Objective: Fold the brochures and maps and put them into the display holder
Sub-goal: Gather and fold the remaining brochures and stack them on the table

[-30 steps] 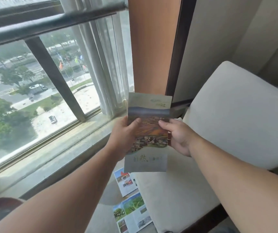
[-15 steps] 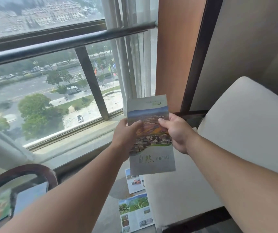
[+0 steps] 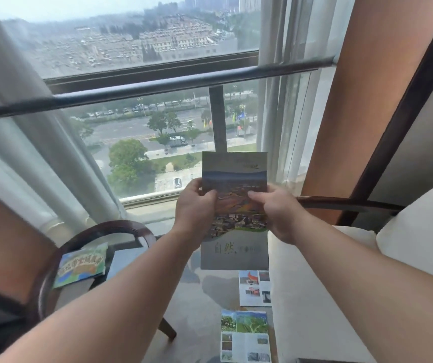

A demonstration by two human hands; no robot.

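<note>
A folded brochure (image 3: 236, 174) with a landscape photo cover is held upright in front of the window. My left hand (image 3: 194, 208) grips its left edge, thumb on the cover. My right hand (image 3: 275, 210) pinches its right edge at mid-height. Below, on the floor, lie two more brochures: a white one with red pictures (image 3: 254, 288) and an open one with green landscape photos (image 3: 245, 336). A colourful cartoon map (image 3: 80, 264) lies on a small round table (image 3: 50, 260) at the left. No display holder is visible.
A white cushioned seat (image 3: 322, 297) fills the right side, with a dark wooden armrest (image 3: 341, 203). Sheer curtains (image 3: 40, 142) hang at the left and beside the orange wall panel (image 3: 364, 87). A dark rail (image 3: 144, 87) crosses the window.
The view has swung left and upward, bringing the round table and its map into sight. Both hands keep hold of the brochure, which stays upright between them.
</note>
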